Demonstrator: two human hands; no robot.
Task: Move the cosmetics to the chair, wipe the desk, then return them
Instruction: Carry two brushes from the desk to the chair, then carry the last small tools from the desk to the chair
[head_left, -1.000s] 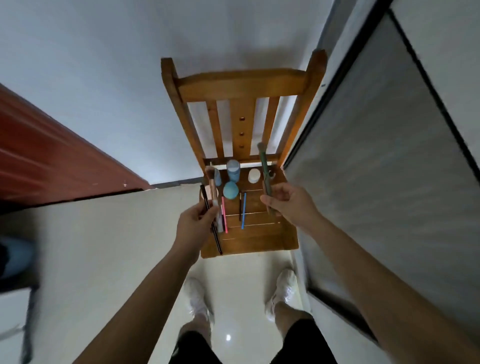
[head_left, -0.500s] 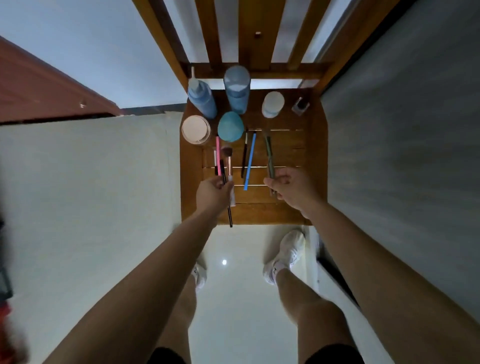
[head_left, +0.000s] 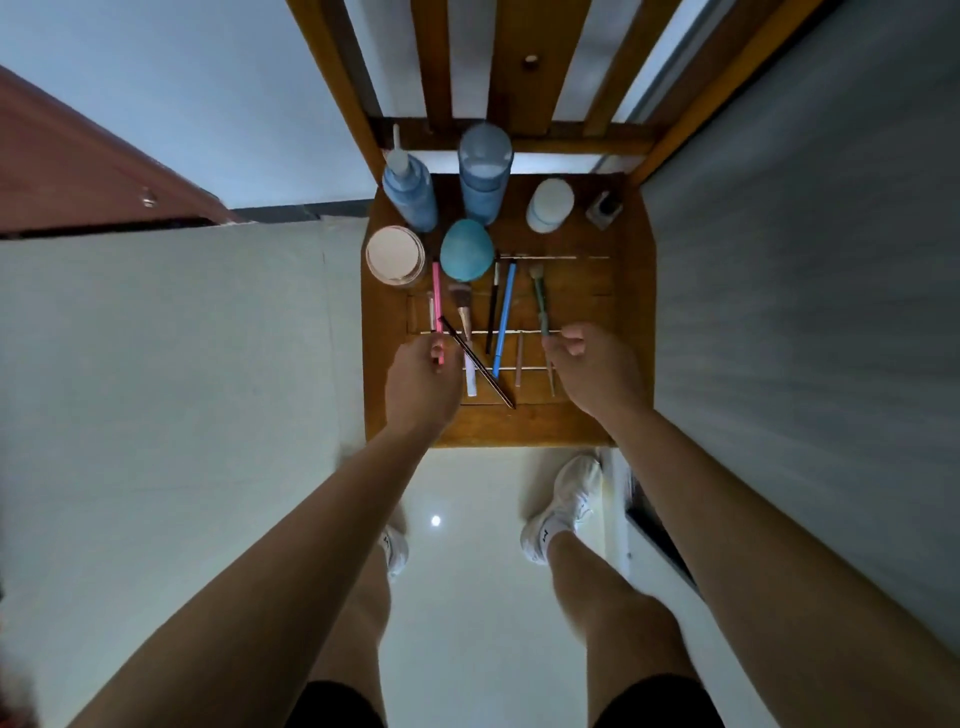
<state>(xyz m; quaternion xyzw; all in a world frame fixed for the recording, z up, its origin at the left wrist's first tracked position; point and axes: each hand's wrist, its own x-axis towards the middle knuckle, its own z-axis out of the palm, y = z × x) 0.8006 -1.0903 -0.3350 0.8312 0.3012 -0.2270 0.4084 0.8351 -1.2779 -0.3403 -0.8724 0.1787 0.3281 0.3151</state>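
Observation:
The wooden chair (head_left: 631, 322) holds the cosmetics: two blue bottles (head_left: 410, 195), a white jar (head_left: 549, 205), a small nail polish bottle (head_left: 604, 208), a round beige compact (head_left: 395, 254) and a teal sponge (head_left: 466, 249). On the slats lie a pink pencil (head_left: 436, 291), a powder brush (head_left: 462, 312), a black pencil (head_left: 478, 364), a blue pencil (head_left: 505, 317) and a green brush (head_left: 540, 301). My left hand (head_left: 422, 387) hovers by the pink pencil's near end with loosely curled fingers. My right hand (head_left: 597, 371) has its fingertips at the green brush's handle, thumb apart from it.
A pale wall panel (head_left: 810, 338) runs close along the chair's right side. A red-brown door (head_left: 67, 171) stands at far left. The glossy light floor (head_left: 467, 519) lies below, with my legs and white shoes (head_left: 563, 506) just in front of the seat.
The view has come closer over the seat. The black pencil and powder brush have left my left hand and lie on the slats. The green brush lies flat beside my right fingertips.

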